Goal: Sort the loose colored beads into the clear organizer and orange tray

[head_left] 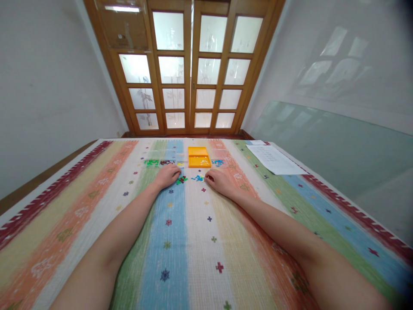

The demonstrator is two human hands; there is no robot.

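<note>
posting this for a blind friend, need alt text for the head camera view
A person's bare left hand is beside a small pile of green and dark red pieces, and the right hand is beside a pile of mostly blue pieces, on a multicoloured striped tablecloth. Beyond lies an open rectangular orange-yellow box with small white pieces inside.

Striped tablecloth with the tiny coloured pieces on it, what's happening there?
Someone's bare hands are at two small piles: the left hand by a green and dark red pile, the right hand by a mostly blue pile. Whether either grips a piece, I can't tell. Just beyond, an orange box lies open with pale pieces inside, green pieces off to its left.
</note>
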